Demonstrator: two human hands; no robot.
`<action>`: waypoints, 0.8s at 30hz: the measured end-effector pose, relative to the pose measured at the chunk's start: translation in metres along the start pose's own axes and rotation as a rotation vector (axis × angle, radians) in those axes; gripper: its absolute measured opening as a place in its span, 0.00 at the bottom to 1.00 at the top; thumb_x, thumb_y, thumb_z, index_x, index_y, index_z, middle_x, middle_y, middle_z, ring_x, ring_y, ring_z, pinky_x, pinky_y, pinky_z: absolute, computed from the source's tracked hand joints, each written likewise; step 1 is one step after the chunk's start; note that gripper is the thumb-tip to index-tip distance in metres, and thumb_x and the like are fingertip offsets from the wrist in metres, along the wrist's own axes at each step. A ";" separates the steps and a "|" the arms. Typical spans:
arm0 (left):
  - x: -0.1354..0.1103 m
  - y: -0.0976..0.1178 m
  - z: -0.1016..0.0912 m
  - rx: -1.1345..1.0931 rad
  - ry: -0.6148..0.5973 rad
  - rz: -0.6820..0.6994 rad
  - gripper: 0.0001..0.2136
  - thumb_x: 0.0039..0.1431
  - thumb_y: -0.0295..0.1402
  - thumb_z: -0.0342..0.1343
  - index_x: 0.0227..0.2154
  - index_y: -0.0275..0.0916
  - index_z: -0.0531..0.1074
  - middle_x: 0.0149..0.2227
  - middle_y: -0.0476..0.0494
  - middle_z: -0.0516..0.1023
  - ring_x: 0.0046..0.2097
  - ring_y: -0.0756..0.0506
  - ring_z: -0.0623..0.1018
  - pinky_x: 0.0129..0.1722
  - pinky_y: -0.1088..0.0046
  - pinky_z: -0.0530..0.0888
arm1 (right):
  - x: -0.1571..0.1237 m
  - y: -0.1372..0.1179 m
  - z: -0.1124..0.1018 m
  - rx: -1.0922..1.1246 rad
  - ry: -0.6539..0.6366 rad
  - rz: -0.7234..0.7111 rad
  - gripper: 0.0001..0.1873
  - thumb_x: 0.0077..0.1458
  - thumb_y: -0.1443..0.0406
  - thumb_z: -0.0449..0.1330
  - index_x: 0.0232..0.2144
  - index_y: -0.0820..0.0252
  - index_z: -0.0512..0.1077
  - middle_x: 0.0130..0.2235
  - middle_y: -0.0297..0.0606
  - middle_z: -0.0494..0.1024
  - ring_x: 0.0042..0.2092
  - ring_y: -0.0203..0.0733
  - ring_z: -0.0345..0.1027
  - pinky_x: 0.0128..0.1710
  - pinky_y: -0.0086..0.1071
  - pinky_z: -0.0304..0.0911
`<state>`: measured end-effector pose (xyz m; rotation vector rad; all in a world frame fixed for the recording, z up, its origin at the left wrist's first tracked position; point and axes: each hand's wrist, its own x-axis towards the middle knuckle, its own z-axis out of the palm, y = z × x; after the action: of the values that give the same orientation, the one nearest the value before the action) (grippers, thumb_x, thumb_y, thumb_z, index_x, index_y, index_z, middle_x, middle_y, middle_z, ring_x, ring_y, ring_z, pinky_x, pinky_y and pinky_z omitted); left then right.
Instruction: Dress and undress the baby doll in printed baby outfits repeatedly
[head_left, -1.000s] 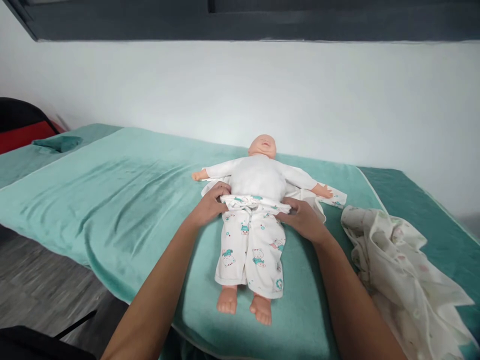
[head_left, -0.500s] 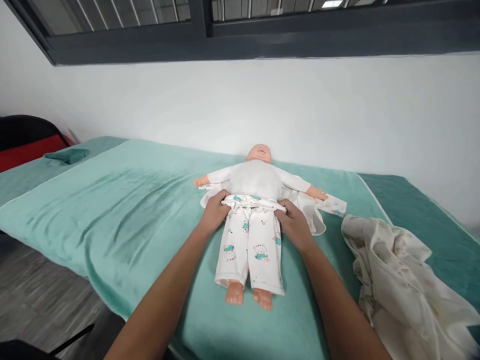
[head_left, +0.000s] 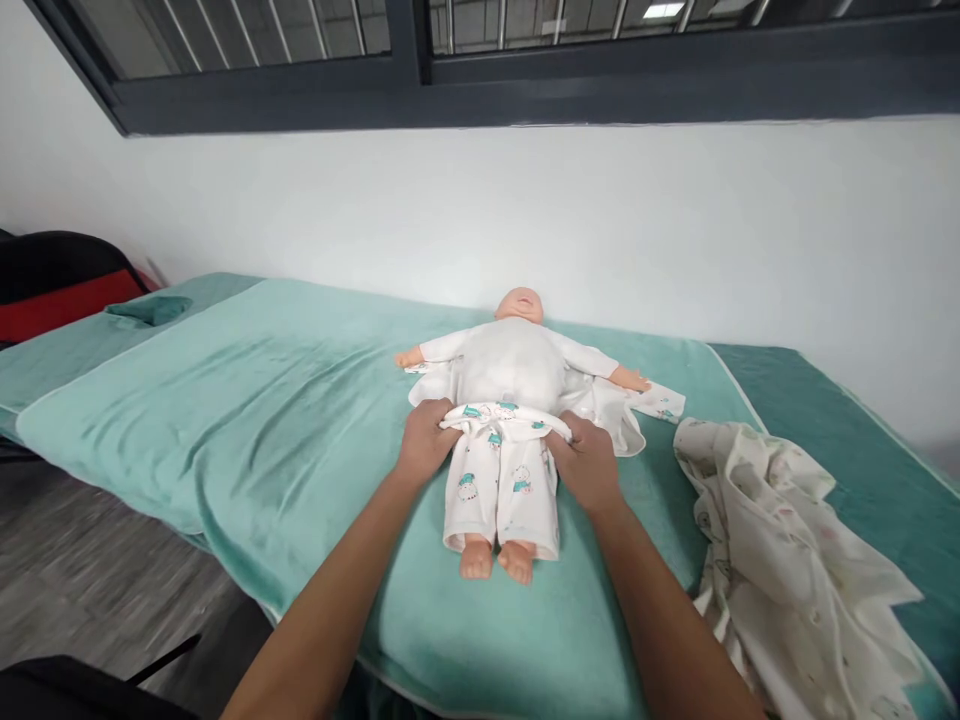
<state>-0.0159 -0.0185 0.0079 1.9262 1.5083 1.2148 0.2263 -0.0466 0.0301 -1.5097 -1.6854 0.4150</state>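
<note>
A baby doll (head_left: 514, 365) in a white long-sleeved top lies on its back with its arms spread and its feet toward me. White pants (head_left: 474, 490) with teal bear prints cover its legs, and the bare feet stick out of the cuffs. My left hand (head_left: 426, 440) grips the waistband at its left end. At the other end, my right hand (head_left: 589, 455) is closed on the same waistband. The band is stretched across the doll's lower belly. Under the doll a printed white garment (head_left: 619, 415) lies spread, one sleeve reaching to the right.
Teal sheets (head_left: 285, 400) cover the bed. On the right lies a crumpled printed white cloth (head_left: 795, 560). A white wall (head_left: 375, 210) with a dark window frame (head_left: 480, 95) stands behind. A black and red chair (head_left: 71, 290) is at the far left.
Both hands have drawn the waistband slightly down, toward me, and keep their grip on it. The pant legs look more bunched. The camera view has shifted a little.
</note>
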 end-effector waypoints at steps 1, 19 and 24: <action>-0.001 0.000 0.001 0.007 0.033 -0.013 0.10 0.51 0.33 0.54 0.20 0.40 0.60 0.22 0.53 0.61 0.30 0.48 0.64 0.33 0.71 0.59 | -0.003 -0.002 0.003 0.023 0.060 0.043 0.14 0.54 0.59 0.54 0.20 0.55 0.57 0.21 0.29 0.62 0.29 0.39 0.56 0.32 0.33 0.50; -0.058 0.010 -0.026 -0.237 -0.330 0.038 0.27 0.56 0.46 0.61 0.54 0.40 0.63 0.51 0.41 0.71 0.53 0.41 0.72 0.54 0.62 0.70 | -0.080 -0.015 -0.023 0.307 -0.340 -0.017 0.36 0.49 0.48 0.67 0.55 0.57 0.65 0.53 0.43 0.70 0.53 0.51 0.66 0.53 0.44 0.64; -0.093 0.016 -0.034 -0.139 -0.540 0.175 0.61 0.38 0.55 0.71 0.70 0.46 0.41 0.70 0.29 0.42 0.72 0.28 0.49 0.67 0.48 0.58 | -0.110 -0.021 -0.015 0.105 -0.353 -0.147 0.68 0.29 0.47 0.78 0.66 0.57 0.49 0.64 0.54 0.57 0.66 0.64 0.51 0.65 0.55 0.51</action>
<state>-0.0381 -0.1165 0.0033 2.0991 0.9698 0.7462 0.2179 -0.1585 0.0154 -1.2802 -1.9975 0.7110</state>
